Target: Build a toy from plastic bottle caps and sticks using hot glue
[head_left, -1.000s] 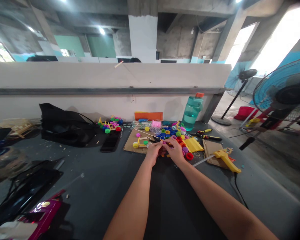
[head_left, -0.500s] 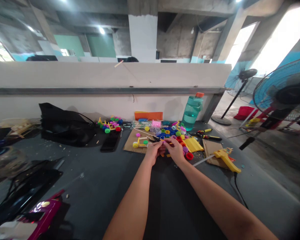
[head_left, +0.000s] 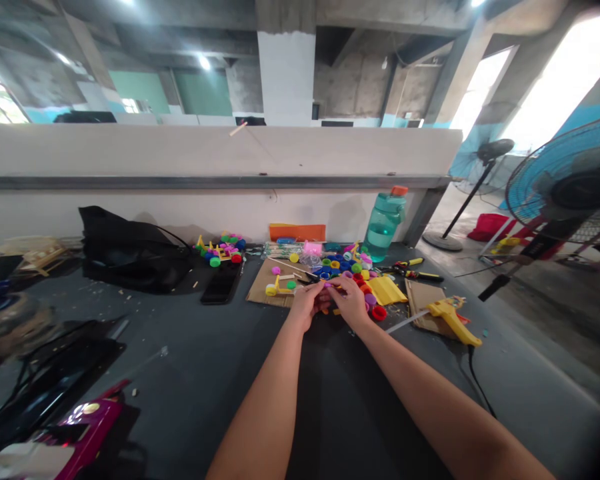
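Observation:
Both arms reach out over a dark grey table (head_left: 220, 373). My left hand (head_left: 306, 301) and my right hand (head_left: 351, 297) meet close together, fingers pinched on a small purple piece (head_left: 328, 285) held between them. Just beyond the fingertips lies a heap of coloured plastic caps (head_left: 341, 264), blue, green, red and yellow. A red cap (head_left: 379, 312) rests to the right of my right hand. A small stick-and-cap assembly (head_left: 278, 287) sits on a cardboard sheet (head_left: 265, 280) left of my left hand.
A yellow glue gun (head_left: 453, 317) lies on cardboard at the right, its cable running off the near edge. A teal water bottle (head_left: 384, 225), yellow-handled pliers (head_left: 414, 272), a black phone (head_left: 222, 283), a black bag (head_left: 133, 250) and a finished cap model (head_left: 221, 248) stand further back. Fans (head_left: 565, 187) stand right.
Both hands stay in place with only slight finger movement on the small piece. A dark head behind the partition has dropped out of sight.

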The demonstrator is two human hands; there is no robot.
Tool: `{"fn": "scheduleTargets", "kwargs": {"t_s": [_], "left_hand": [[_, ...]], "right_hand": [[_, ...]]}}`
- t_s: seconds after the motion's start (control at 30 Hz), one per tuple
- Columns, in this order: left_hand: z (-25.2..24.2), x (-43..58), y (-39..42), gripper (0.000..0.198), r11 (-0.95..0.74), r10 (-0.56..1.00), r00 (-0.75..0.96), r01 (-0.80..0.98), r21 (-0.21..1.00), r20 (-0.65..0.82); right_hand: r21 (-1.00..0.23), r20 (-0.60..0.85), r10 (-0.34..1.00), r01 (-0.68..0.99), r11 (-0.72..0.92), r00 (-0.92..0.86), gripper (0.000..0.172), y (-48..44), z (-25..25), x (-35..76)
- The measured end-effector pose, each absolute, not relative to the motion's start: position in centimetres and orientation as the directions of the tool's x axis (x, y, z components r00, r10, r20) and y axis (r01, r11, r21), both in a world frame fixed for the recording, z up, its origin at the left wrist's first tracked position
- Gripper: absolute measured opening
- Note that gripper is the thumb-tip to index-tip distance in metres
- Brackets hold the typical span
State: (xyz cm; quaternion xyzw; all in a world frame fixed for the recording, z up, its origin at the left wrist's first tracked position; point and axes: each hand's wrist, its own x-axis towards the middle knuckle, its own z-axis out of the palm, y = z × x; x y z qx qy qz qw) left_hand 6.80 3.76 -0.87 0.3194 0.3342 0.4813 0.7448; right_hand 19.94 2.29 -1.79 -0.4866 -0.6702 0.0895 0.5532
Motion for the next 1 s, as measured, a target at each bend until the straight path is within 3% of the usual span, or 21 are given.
{"fn": "scheduleTargets", "kwargs": {"t_s": [0.17,0.4,0.6,1.0], "left_hand": [[-0.70,7.11,3.63,0.031,0.326,0.938,0.263,-0.459,0.827,-0.224],[-0.92,7.12,3.65,0.016,0.287,0.951,0.246,-0.491,0.822,-0.185],[-1.00,6.97,3.79,0.019,0.298,0.945,0.270,-0.477,0.827,-0.185],[-1.39,7.11,3.83,0.019,0.255,0.957,0.242,-0.447,0.857,-0.159]], "right_hand": [[-0.642,0.678,0.730,0.549,0.534,0.082,0.012,2.18,-1.47,19.96],[-0.669,0.617,0.786,0.554,0.495,0.043,0.027,1.74,-1.35,19.51],[-0.635,0.648,0.759,0.594,0.494,0.062,0.016,2.06,-1.49,19.75],[-0.615,0.660,0.749,0.618,0.490,0.063,0.020,2.03,-1.57,19.68]]}}
